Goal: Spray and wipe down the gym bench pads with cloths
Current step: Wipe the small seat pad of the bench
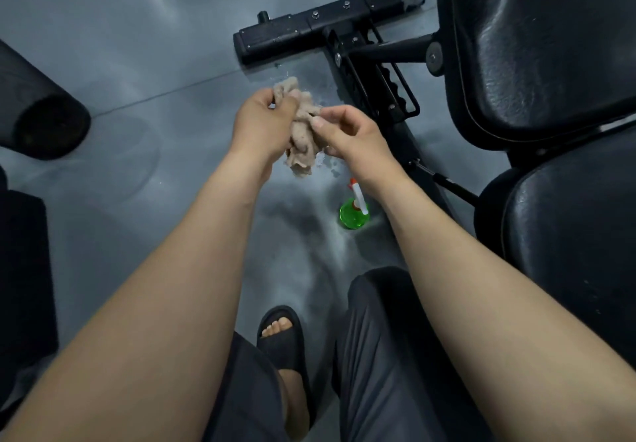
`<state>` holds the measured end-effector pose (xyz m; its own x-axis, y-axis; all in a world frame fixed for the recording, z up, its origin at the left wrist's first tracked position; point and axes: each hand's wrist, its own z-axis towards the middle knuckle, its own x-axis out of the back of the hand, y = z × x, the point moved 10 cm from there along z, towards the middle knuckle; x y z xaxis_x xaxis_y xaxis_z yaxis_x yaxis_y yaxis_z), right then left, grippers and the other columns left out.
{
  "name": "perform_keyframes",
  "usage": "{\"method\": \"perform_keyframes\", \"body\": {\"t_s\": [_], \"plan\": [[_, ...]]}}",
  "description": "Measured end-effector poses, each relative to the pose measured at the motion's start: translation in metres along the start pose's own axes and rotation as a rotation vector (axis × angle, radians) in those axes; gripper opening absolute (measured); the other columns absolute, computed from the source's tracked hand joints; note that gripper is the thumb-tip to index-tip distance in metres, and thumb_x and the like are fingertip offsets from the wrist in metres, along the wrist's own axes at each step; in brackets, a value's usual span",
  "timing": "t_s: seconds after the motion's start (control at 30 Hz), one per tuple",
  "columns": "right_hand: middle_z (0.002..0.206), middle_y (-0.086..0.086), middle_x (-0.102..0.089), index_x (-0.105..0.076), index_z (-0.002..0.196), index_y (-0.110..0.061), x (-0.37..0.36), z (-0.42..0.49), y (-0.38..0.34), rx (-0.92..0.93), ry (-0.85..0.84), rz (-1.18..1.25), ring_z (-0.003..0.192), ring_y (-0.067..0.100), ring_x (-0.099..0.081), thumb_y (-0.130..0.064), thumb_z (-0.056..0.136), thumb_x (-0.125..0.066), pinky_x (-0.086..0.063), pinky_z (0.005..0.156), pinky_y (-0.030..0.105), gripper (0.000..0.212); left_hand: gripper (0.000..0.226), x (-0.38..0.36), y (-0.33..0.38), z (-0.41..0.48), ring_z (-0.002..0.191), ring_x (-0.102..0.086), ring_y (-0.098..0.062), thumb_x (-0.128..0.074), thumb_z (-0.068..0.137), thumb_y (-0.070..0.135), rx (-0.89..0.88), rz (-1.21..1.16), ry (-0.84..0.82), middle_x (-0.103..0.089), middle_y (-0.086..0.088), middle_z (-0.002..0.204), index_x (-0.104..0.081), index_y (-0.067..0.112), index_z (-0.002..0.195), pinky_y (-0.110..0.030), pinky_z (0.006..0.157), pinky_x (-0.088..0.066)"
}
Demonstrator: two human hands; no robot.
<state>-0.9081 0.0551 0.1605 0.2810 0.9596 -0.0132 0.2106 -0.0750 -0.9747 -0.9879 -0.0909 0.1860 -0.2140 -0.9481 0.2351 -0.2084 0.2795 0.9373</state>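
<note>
2 hands work a crumpled beige cloth (303, 128) over the grey floor (137, 46) — likely wringing or refolding it: left hand (261, 125) pinches its top, right hand (347, 135) pinches its side. The green spray bottle (354, 213) stands below, beside the black padded bench (537, 46), within reach.

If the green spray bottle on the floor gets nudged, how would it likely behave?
The spray bottle stands upright on a round body, so if tipped over it would probably roll. Its clear green plastic suggests it is light and rigid. Droplets on the floor nearby suggest it may slide.
</note>
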Motion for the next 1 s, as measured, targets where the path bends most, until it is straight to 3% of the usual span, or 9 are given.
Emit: {"method": "perform_keyframes", "body": {"t_s": [0.13,0.3,0.37,0.5,0.57,0.63,0.73,0.87,1.0], "plan": [[0.071,-0.005,-0.062,-0.069,0.096,-0.007,0.002,-0.003,-0.016,0.058,0.049,-0.074,0.068,0.008,-0.058,-0.008,0.093,-0.07,-0.05,0.07,0.027,0.003,0.026,0.004,0.004,-0.004,0.072,-0.067,-0.018,-0.059,0.096,0.046,0.002,0.038,0.013,-0.074,-0.001,0.084,-0.067,0.022,0.092,-0.04,0.072,-0.058],[0.069,-0.001,-0.06,-0.061,0.077,-0.014,0.024,-0.011,-0.041,0.042,0.186,0.045,0.069,0.015,-0.057,-0.013,0.087,-0.057,-0.049,0.068,0.029,0.011,0.051,-0.01,0.017,-0.012,0.064,-0.067,-0.012,-0.037,0.105,0.056,0.04,0.13,-0.088,-0.065,0.009,0.062,-0.062,0.016,0.085,-0.022,0.056,-0.045],[0.069,0.0,-0.054,-0.054,0.074,-0.018,0.036,-0.01,-0.045,0.01,0.267,0.09,0.067,0.016,-0.05,-0.017,0.085,-0.049,-0.042,0.061,0.031,0.011,0.042,-0.013,0.023,-0.015,0.047,-0.052,0.0,-0.04,0.107,0.048,0.034,0.04,-0.137,-0.052,0.014,0.048,-0.055,0.021,0.079,-0.02,0.054,-0.041],[0.063,-0.001,-0.05,-0.051,0.081,-0.015,0.044,-0.008,-0.061,0.007,0.262,0.072,0.057,0.014,-0.045,-0.01,0.09,-0.046,-0.036,0.05,0.024,0.012,0.017,-0.017,0.027,-0.018,0.076,-0.056,-0.012,-0.051,0.105,0.031,0.057,-0.141,-0.187,-0.054,0.006,0.07,-0.051,0.024,0.089,-0.03,0.076,-0.045],[0.055,-0.001,-0.044,-0.049,0.082,-0.015,0.044,-0.008,-0.067,0.008,0.226,0.085,0.049,0.015,-0.039,-0.007,0.092,-0.048,-0.03,0.045,0.023,0.013,0.009,-0.016,0.024,-0.022,0.084,-0.06,-0.018,-0.054,0.102,0.029,0.104,-0.168,-0.166,-0.058,0.001,0.085,-0.053,0.021,0.098,-0.029,0.075,-0.05],[0.055,0.001,-0.044,-0.051,0.081,-0.017,0.043,-0.008,-0.074,0.032,0.165,0.099,0.048,0.016,-0.038,-0.011,0.091,-0.053,-0.031,0.048,0.025,0.012,0.022,-0.016,0.016,-0.03,0.081,-0.061,-0.019,-0.055,0.099,0.039,0.205,-0.138,-0.191,-0.061,-0.003,0.092,-0.058,0.018,0.101,-0.028,0.069,-0.051],[0.059,0.0,-0.049,-0.052,0.077,-0.018,0.039,-0.006,-0.083,0.05,0.087,0.134,0.054,0.016,-0.043,-0.015,0.085,-0.057,-0.036,0.057,0.03,0.01,0.029,-0.018,0.014,-0.034,0.067,-0.056,-0.015,-0.058,0.095,0.044,0.248,-0.099,-0.227,-0.065,-0.003,0.085,-0.063,0.015,0.092,-0.031,0.069,-0.048],[0.063,0.003,-0.05,-0.054,0.075,-0.019,0.033,-0.006,-0.085,0.05,0.039,0.134,0.055,0.016,-0.044,-0.019,0.079,-0.058,-0.035,0.059,0.032,0.005,0.013,-0.016,0.019,-0.033,0.07,-0.055,-0.015,-0.053,0.096,0.021,0.213,-0.142,-0.19,-0.067,0.004,0.075,-0.065,0.02,0.092,-0.032,0.074,-0.047],[0.079,0.014,-0.052,-0.052,0.083,-0.022,0.032,-0.005,-0.089,0.052,0.019,0.033,0.068,0.023,-0.049,-0.024,0.092,-0.054,-0.039,0.058,0.032,0.01,0.055,-0.025,0.032,-0.033,0.084,-0.057,-0.011,-0.049,0.088,-0.003,0.013,-0.034,-0.296,-0.061,0.003,0.123,-0.06,0.036,0.125,-0.022,0.071,-0.047]]}}
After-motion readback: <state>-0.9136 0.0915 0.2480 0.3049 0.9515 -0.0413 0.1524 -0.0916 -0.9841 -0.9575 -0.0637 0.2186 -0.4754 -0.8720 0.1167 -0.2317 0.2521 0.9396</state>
